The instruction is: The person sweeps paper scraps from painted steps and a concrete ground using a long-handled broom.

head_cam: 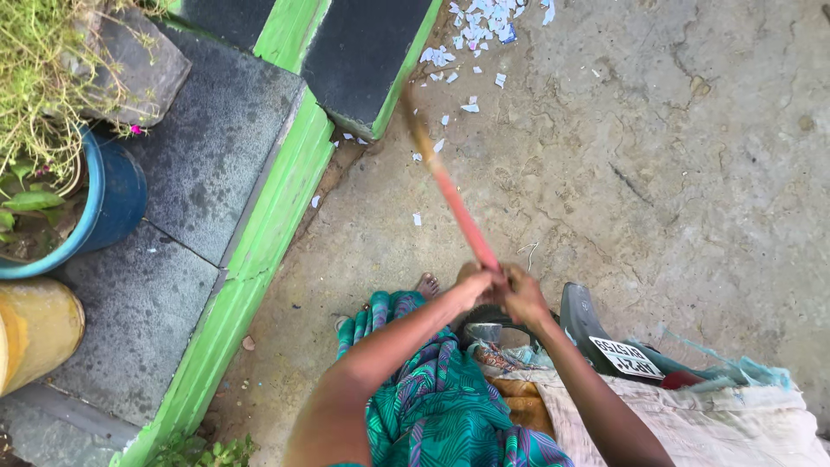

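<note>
Over the concrete floor [657, 156], left hand [471, 290] and right hand [523, 298] both wrap tight around the near end of a red stick [458, 212]. Stick angles up-left toward scattered paper scraps [484, 22] beside the green-edged step [285, 190]. Blue plant pot [117, 199] sits at left.

Left grip [471, 288]: bare hand, fingers curled tight, arm extended forward from the lower frame, elbow slightly bent. Right grip [523, 298]: bare hand, fingers closed, just beside the left grip and touching it, forearm angled in from the lower right. Both wrists straight.
</note>
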